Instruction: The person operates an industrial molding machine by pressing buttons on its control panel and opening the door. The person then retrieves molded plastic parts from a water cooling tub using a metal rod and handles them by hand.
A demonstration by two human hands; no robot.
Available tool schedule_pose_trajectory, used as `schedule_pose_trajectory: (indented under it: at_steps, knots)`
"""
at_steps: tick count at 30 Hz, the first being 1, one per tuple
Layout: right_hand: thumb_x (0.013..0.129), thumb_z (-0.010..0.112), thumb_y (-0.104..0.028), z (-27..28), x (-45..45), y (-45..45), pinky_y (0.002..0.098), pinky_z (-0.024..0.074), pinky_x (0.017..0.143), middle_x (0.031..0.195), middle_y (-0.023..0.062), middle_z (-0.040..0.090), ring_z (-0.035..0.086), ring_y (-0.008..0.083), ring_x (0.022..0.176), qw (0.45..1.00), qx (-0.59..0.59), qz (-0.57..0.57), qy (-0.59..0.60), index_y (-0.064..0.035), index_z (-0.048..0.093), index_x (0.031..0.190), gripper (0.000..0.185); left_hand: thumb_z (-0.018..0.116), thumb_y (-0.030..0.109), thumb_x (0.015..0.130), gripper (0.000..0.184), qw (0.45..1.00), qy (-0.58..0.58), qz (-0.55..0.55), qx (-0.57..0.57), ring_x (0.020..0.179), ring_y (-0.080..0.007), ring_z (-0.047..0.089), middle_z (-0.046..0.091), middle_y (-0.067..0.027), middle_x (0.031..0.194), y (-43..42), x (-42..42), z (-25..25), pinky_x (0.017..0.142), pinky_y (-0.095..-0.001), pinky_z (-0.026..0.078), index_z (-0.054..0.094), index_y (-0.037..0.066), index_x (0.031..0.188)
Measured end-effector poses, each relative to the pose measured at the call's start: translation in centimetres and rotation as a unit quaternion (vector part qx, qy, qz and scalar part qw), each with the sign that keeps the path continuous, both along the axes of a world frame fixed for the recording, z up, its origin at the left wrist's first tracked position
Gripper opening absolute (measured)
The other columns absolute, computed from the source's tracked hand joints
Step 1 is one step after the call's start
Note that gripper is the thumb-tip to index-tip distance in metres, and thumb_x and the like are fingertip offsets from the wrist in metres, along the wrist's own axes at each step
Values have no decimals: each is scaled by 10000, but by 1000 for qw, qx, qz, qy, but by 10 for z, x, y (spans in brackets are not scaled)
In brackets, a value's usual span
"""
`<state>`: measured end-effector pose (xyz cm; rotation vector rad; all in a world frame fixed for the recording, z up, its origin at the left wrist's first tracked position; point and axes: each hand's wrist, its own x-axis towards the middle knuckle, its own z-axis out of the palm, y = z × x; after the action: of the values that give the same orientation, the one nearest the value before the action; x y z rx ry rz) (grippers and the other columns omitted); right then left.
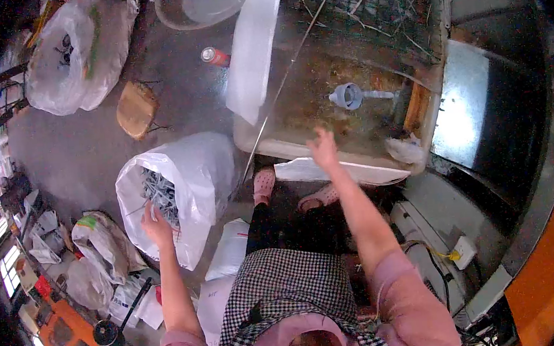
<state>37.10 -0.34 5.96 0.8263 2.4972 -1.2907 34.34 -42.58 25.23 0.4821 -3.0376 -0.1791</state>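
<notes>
My left hand [157,228] is at the mouth of a white plastic bag [207,169], its fingers apart. Inside the bag lie many small grey plastic pieces [159,191]. A thin line shows by the fingertips, too fine to make out. My right hand [323,149] hangs over the near edge of a worn, shallow tray-like worktop [305,114], fingers partly spread, with nothing visible in them. Beyond it on the worktop lies a grey plastic part [349,96] with a round cup and a stem, apart from the hand.
Dark netting [367,0] with thin sticks covers the worktop's far end. A long thin rod [282,87] slants across its left side. On the floor are a red can [215,56], a small wooden stool [136,110], another plastic bag [60,67] and a basin [200,5]. Machine housing [508,106] stands right.
</notes>
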Motion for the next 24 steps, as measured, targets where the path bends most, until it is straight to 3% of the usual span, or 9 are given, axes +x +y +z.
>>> schedule_pose_trajectory:
  at_steps: [2,3,7,13,15,17,19,21,24]
  knots:
    - [698,617,-114,-6,19,-32,368,429,760,996,190,468,543,283,842,1000,-5,5,11,-5,477,1059,402,530,98,790,251,976,98,-92,-172,831,-370,494,466,-264,1035,20,-7,10,789,-389,398,543,40,1034]
    - [702,609,-112,-2,28,-47,369,430,759,987,194,473,539,291,847,1000,-8,-1,9,3,485,1046,383,538,92,777,267,988,131,-62,58,853,-383,490,475,-249,1026,41,-3,6,824,-408,377,536,42,1040]
    - [726,588,-115,41,49,-74,372,430,751,948,212,502,523,329,865,994,-66,70,-45,18,504,1003,319,564,57,717,348,926,-162,-264,215,875,-355,501,491,-179,1022,137,37,-32,853,-405,361,499,23,1058]
    - [757,585,-129,40,88,-77,336,464,670,916,159,539,574,261,736,994,-93,41,-30,5,515,976,267,621,170,689,609,948,-225,-190,122,941,-390,465,438,-231,1095,138,56,-266,832,-428,381,327,-3,1194]
    - [765,572,-109,38,98,-70,328,464,667,916,157,547,577,252,730,990,-127,25,-52,-4,523,964,231,607,199,697,571,926,-361,-62,94,935,-390,490,479,-266,1042,130,54,-329,802,-443,403,352,-17,1160]
    - [770,566,-98,41,103,-66,316,466,651,885,149,565,581,234,706,996,-73,38,-29,-8,518,965,220,579,193,713,514,873,-441,-177,112,911,-392,508,510,-268,983,89,64,-419,776,-448,410,366,-18,1132]
    - [772,566,-98,38,109,-67,309,465,646,855,137,579,584,225,699,993,-107,11,-52,-13,512,981,232,550,188,730,459,805,-506,-285,118,887,-393,526,542,-271,925,86,62,-427,750,-453,417,381,-18,1103]
    - [781,565,-122,39,109,-74,308,464,647,836,127,583,585,218,703,991,-124,-14,-57,-15,503,1000,251,494,174,763,334,875,-352,-203,264,804,-415,541,563,-268,784,117,54,-340,680,-474,418,410,-14,1027]
    - [804,552,-183,67,92,-86,301,456,667,831,119,583,582,206,733,979,-186,-47,-75,-19,478,1048,303,439,199,826,262,861,-309,-173,365,789,-448,515,541,-282,796,178,57,-180,639,-499,398,411,-2,993]
